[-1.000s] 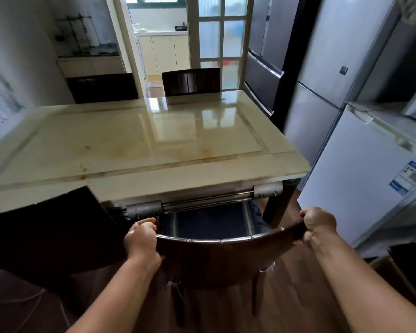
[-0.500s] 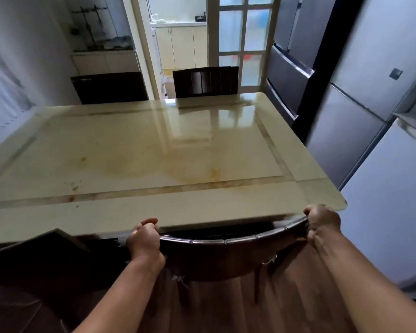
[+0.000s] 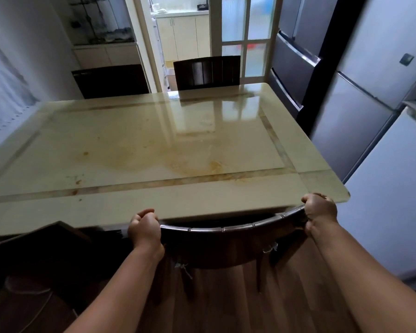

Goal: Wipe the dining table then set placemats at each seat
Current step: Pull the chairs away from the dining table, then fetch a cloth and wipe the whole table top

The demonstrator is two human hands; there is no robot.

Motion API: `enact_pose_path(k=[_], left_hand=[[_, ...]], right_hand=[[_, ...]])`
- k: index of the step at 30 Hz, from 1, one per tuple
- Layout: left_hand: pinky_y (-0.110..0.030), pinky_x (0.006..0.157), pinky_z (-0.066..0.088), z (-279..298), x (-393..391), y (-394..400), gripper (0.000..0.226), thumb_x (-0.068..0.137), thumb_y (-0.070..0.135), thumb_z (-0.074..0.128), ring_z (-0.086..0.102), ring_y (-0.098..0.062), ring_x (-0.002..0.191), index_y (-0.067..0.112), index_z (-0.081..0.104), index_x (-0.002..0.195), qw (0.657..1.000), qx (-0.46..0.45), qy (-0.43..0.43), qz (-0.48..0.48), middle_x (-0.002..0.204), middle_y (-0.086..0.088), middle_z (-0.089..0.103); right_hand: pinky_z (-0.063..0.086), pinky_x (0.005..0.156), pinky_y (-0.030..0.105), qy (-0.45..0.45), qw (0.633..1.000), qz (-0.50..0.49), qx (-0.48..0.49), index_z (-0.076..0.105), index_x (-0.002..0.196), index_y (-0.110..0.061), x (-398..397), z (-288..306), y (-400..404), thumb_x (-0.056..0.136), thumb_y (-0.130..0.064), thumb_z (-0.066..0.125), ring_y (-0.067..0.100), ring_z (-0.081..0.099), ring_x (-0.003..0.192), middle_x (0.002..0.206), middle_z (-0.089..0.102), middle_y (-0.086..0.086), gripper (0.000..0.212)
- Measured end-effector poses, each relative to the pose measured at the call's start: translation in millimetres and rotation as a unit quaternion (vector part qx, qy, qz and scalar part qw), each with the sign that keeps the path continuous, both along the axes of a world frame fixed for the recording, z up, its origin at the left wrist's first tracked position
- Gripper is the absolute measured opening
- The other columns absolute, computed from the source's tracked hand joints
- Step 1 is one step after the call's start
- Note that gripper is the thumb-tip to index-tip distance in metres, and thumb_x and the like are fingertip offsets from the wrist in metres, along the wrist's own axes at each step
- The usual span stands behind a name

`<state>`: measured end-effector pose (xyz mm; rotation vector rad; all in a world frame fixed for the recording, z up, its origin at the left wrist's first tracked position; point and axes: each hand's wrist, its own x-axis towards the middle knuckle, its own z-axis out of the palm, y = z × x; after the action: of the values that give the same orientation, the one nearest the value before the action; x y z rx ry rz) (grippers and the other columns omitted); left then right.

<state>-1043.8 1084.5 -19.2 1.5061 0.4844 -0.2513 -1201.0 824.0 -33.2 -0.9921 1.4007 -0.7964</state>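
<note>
The glossy cream dining table (image 3: 139,150) fills the middle of the view, with orange-brown stains across its centre and near strip. A dark wooden chair (image 3: 226,243) stands at the near edge, its curved backrest close against the tabletop and its seat hidden under the table. My left hand (image 3: 143,228) grips the left end of the backrest's top rail. My right hand (image 3: 318,211) grips the right end, just below the table's near right corner. No placemats or cloth are in view.
A second dark chair (image 3: 34,251) stands to the near left. Another chair (image 3: 207,72) sits at the far side, and a dark one (image 3: 111,80) at the far left. Refrigerators (image 3: 360,116) line the right side close to the table. Wooden floor lies below.
Both hands have pushed the chair forward, so its seat went under the table and the backrest now meets the table's edge. The view has moved closer over the tabletop.
</note>
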Motion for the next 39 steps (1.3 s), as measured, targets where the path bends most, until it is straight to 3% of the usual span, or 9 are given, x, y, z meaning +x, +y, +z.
enact_pose_path(k=[2, 5, 9, 13, 17, 20, 25, 28, 39], left_hand=[[-0.036, 0.078, 0.040, -4, -5, 3, 0.013, 0.086, 0.004, 0.044, 0.047, -0.023, 0.080, 0.013, 0.049, 0.093, 1.000, 0.007, -0.010, 0.001, 0.093, -0.010, 0.049], [-0.040, 0.096, 0.045, -5, -21, 5, 0.039, 0.085, 0.018, 0.054, 0.050, -0.032, 0.104, 0.002, 0.042, 0.118, 0.995, 0.086, -0.010, -0.041, 0.120, -0.018, 0.043], [-0.048, 0.102, 0.042, 9, -64, 12, 0.057, 0.083, 0.026, 0.059, 0.047, -0.037, 0.116, 0.002, 0.033, 0.128, 0.990, 0.082, -0.012, -0.118, 0.131, -0.022, 0.041], [-0.038, 0.092, 0.048, 28, -124, 21, 0.037, 0.090, 0.025, 0.055, 0.058, -0.021, 0.100, 0.011, 0.048, 0.124, 0.955, -0.065, -0.030, -0.287, 0.112, -0.009, 0.059], [-0.026, 0.068, 0.052, 46, -186, 27, 0.013, 0.091, 0.027, 0.055, 0.063, -0.010, 0.074, 0.018, 0.064, 0.087, 0.905, -0.110, -0.092, -0.402, 0.079, 0.001, 0.066], [-0.020, 0.053, 0.050, 53, -232, 24, 0.019, 0.091, 0.025, 0.056, 0.057, -0.005, 0.053, 0.016, 0.063, 0.076, 0.879, -0.133, -0.094, -0.448, 0.064, 0.002, 0.061], [-0.027, 0.053, 0.044, 62, -318, 6, 0.026, 0.090, 0.022, 0.056, 0.051, -0.011, 0.049, 0.014, 0.060, 0.066, 0.824, -0.154, -0.080, -0.539, 0.055, -0.001, 0.055], [-0.021, 0.045, 0.045, 63, -376, -5, 0.023, 0.089, 0.021, 0.058, 0.051, -0.006, 0.043, 0.012, 0.061, 0.068, 0.785, -0.161, -0.061, -0.595, 0.052, 0.001, 0.055], [-0.025, 0.057, 0.049, 51, -587, -55, 0.024, 0.089, 0.033, 0.055, 0.059, -0.007, 0.057, 0.018, 0.066, 0.074, 0.610, -0.104, -0.095, -0.779, 0.062, 0.004, 0.064]], right_hand=[[0.042, 0.082, 0.036, -0.035, 0.999, 0.014, -0.010, 0.046, 0.107, -0.008, -3, -1, 9, 0.086, -0.009, 0.057, 0.023, 0.050, 0.092, 0.103, 0.051, 0.012, 0.024], [0.040, 0.097, 0.033, -0.029, 0.996, 0.055, -0.064, 0.033, 0.132, 0.002, -8, 1, 39, 0.089, -0.019, 0.060, 0.020, 0.048, 0.107, 0.121, 0.046, 0.013, 0.055], [0.027, 0.111, 0.030, -0.023, 0.986, 0.144, -0.081, 0.011, 0.149, -0.013, -21, 8, 100, 0.091, -0.034, 0.058, 0.023, 0.033, 0.136, 0.153, 0.022, 0.012, 0.078], [0.046, 0.085, 0.028, -0.052, 0.982, 0.149, -0.103, 0.049, 0.125, -0.006, -47, 27, 161, 0.094, -0.033, 0.051, 0.017, 0.056, 0.098, 0.111, 0.060, 0.008, 0.041], [0.048, 0.049, 0.016, -0.066, 0.985, 0.078, -0.142, 0.059, 0.092, -0.011, -100, 48, 202, 0.097, -0.034, 0.045, 0.006, 0.056, 0.059, 0.069, 0.059, -0.002, 0.027], [0.047, 0.049, 0.019, -0.038, 0.983, 0.016, -0.178, 0.058, 0.079, -0.011, -151, 61, 217, 0.098, -0.035, 0.042, 0.009, 0.053, 0.053, 0.061, 0.057, 0.001, 0.034], [0.049, 0.066, 0.035, 0.008, 0.974, -0.098, -0.204, 0.056, 0.070, -0.017, -250, 71, 224, 0.098, -0.033, 0.042, 0.015, 0.056, 0.055, 0.057, 0.058, 0.001, 0.035], [0.048, 0.056, 0.030, 0.006, 0.960, -0.185, -0.210, 0.056, 0.070, -0.015, -316, 70, 226, 0.097, -0.030, 0.045, 0.009, 0.054, 0.047, 0.054, 0.057, 0.001, 0.032], [0.047, 0.054, 0.028, 0.030, 0.908, -0.385, -0.162, 0.062, 0.077, -0.018, -533, 53, 233, 0.094, -0.033, 0.045, 0.010, 0.058, 0.055, 0.059, 0.061, -0.004, 0.029]])
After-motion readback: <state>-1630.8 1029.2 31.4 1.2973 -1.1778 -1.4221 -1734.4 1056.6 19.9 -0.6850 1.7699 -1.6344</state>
